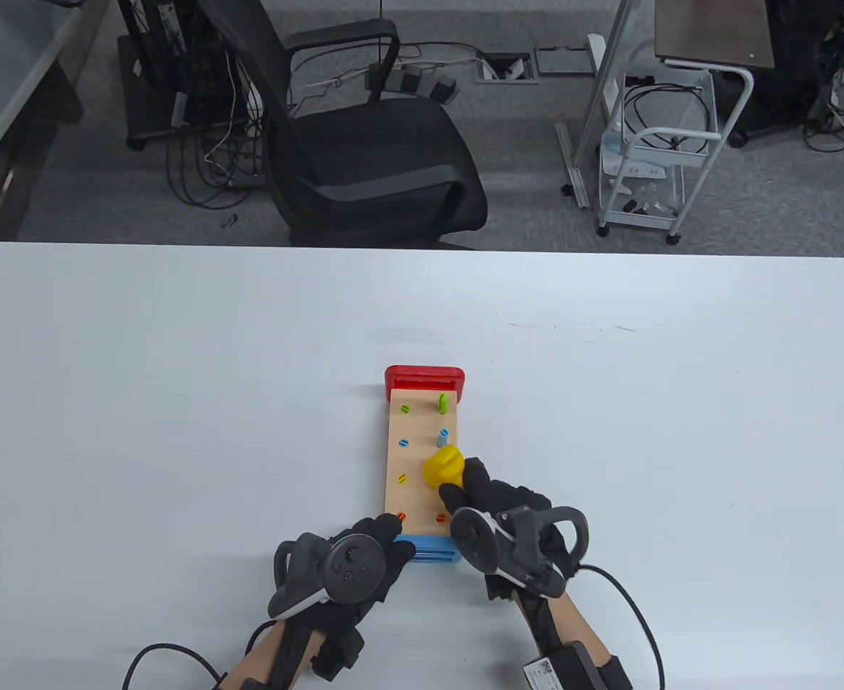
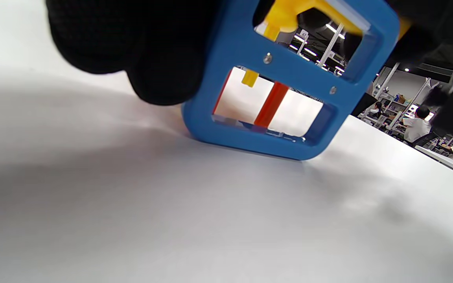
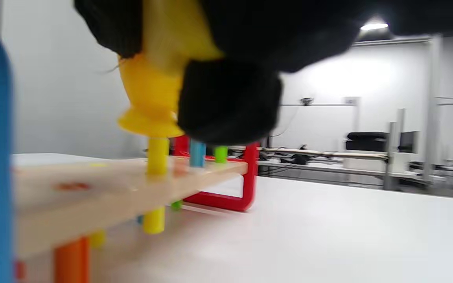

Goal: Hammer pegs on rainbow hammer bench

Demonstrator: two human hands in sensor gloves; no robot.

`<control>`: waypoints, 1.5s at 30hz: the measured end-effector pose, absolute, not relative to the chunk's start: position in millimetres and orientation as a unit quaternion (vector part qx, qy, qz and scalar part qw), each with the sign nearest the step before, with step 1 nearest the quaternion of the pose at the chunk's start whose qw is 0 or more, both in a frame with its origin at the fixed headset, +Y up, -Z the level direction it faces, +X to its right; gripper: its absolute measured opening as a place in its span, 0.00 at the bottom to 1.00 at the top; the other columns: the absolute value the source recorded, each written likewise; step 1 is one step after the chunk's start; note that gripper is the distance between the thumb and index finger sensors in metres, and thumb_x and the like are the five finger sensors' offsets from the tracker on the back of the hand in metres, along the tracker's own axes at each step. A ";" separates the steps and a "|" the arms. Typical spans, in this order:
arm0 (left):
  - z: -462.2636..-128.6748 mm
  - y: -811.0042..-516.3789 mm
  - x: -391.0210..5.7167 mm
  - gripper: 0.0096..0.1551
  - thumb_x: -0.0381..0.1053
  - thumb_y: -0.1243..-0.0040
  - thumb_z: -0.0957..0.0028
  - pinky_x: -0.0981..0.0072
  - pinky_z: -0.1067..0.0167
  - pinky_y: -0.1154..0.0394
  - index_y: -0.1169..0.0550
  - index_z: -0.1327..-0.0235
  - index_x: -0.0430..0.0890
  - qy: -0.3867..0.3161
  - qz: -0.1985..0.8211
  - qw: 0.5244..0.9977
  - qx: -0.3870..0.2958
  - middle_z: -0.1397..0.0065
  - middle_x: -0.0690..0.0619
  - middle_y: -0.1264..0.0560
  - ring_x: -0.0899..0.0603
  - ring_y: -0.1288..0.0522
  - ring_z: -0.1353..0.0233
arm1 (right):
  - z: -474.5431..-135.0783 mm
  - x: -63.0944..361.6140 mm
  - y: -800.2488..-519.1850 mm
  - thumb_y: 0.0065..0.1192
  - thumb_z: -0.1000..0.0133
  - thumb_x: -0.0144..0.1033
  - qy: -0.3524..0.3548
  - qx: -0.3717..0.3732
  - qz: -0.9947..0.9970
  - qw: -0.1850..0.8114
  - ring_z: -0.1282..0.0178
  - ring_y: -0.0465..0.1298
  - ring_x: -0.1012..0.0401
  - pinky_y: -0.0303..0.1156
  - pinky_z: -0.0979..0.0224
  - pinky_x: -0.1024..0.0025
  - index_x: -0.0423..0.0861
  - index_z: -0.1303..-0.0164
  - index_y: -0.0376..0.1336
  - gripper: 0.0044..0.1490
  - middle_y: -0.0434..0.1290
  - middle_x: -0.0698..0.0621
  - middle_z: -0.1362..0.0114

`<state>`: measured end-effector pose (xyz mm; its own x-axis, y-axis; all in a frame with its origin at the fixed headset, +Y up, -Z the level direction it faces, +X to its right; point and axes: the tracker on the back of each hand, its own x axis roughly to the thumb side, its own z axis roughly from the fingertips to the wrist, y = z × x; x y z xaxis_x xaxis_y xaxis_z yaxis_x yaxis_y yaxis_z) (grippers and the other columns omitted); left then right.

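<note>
The hammer bench [image 1: 422, 460] is a wooden board with a red end [image 1: 425, 377] at the far side and a blue end [image 1: 430, 549] near me. Two rows of coloured pegs run along it. My left hand [image 1: 364, 557] rests on the near left corner and the blue end [image 2: 289, 67]. My right hand [image 1: 490, 496] grips the yellow hammer [image 1: 443, 466], whose head [image 3: 151, 114] sits on the raised yellow peg [image 3: 157, 155] in the right row. The blue peg [image 1: 442, 437] and green peg [image 1: 443, 403] beyond it stand raised. The left-row pegs sit low.
The white table [image 1: 177, 431] lies around the bench. A black office chair [image 1: 364, 144] and a white trolley [image 1: 652, 165] stand beyond the far edge. Cables trail from both wrists at the table's near edge.
</note>
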<state>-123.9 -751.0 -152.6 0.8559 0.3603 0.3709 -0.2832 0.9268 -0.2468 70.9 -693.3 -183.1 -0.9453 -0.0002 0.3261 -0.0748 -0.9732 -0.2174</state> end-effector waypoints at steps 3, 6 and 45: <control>-152.8 -750.9 -123.9 0.40 0.64 0.70 0.41 0.47 0.48 0.18 0.35 0.26 0.42 -0.210 0.168 0.959 -0.094 0.30 0.28 0.24 0.35 0.16 0.43 | -172.0 78.6 -674.1 0.42 0.34 0.54 -0.226 0.140 0.963 0.052 0.78 0.78 0.61 0.80 0.66 0.60 0.37 0.28 0.67 0.40 0.85 0.47 0.60; -152.9 -750.8 -123.9 0.40 0.65 0.70 0.41 0.47 0.48 0.18 0.35 0.26 0.42 -0.210 0.168 0.959 -0.094 0.30 0.28 0.24 0.35 0.16 0.43 | -185.3 70.5 -708.8 0.48 0.34 0.50 -0.061 0.147 0.987 0.023 0.80 0.78 0.56 0.78 0.67 0.55 0.33 0.29 0.69 0.39 0.85 0.41 0.62; -152.8 -750.5 -124.4 0.40 0.65 0.70 0.41 0.47 0.47 0.18 0.35 0.26 0.42 -0.210 0.168 0.959 -0.093 0.30 0.29 0.24 0.35 0.16 0.43 | -207.0 103.3 -691.3 0.45 0.33 0.48 -0.036 0.126 0.970 0.204 0.59 0.83 0.52 0.80 0.52 0.52 0.29 0.27 0.60 0.39 0.81 0.43 0.47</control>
